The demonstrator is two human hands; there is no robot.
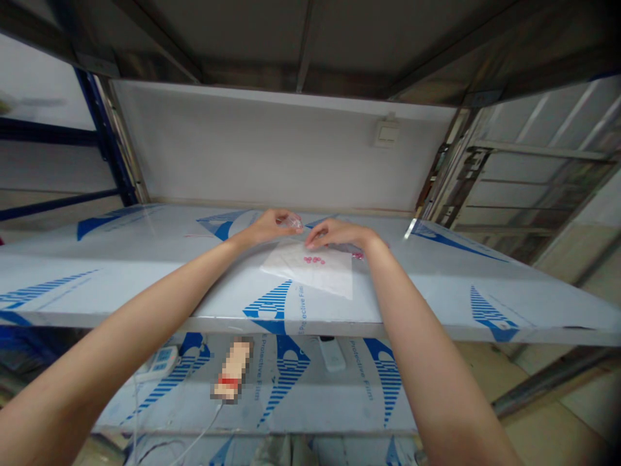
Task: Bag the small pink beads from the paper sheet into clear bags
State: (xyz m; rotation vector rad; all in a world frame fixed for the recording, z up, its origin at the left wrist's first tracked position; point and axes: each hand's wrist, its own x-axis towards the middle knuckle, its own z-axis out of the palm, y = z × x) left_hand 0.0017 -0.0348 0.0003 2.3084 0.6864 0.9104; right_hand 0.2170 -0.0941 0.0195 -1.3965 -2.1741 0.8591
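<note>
Both my arms reach out over a metal shelf [436, 291] covered in white-and-blue protective film. A white sheet [320, 275] lies flat on the shelf with a few small pink pieces [314, 260] on it. My left hand [272, 225] hovers beyond the sheet's far left corner, its fingers pinched round a small clear object [294, 223] that I cannot name. My right hand [337, 233] rests at the sheet's far edge, fingers curled down and pinching near the pink pieces. More pink bits [358, 255] lie just beside my right wrist.
A white back panel [266, 149] with a wall switch [387, 134] closes the shelf behind. A lower shelf [339, 395] holds a white remote-like device [332, 354], a white charger [162, 361] with cable and a blurred-out item. Metal racking stands on the right.
</note>
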